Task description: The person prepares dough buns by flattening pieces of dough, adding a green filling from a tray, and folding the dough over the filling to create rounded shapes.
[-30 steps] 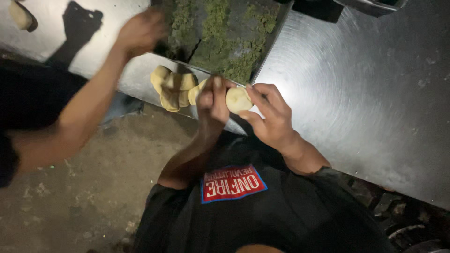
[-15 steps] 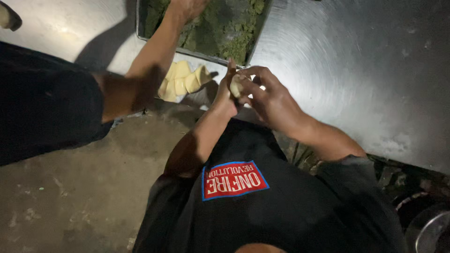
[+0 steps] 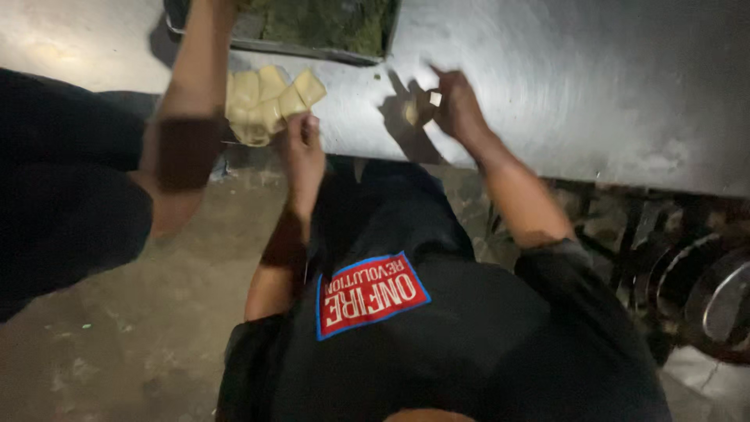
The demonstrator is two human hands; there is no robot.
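The left hand [image 3: 303, 148] touches the pale dough pile [image 3: 269, 101] at the worktop [image 3: 578, 86] edge, grip loose. The right hand [image 3: 457, 105] pinches a small dough piece [image 3: 412, 113] (blurred). Farther off, a co-worker's arm [image 3: 191, 86] reaches the tray of green filling [image 3: 328, 23].

Big steel table [image 3: 594, 86] takes up the top of the view, brushed and a bit scuffed, catching a soft glare near its left end. Under it the floor [image 3: 133, 328] is bare grey concrete, stained and dusty. Pretty dim overall. Some round metal pans [image 3: 715, 293] sit in shadow at lower right.
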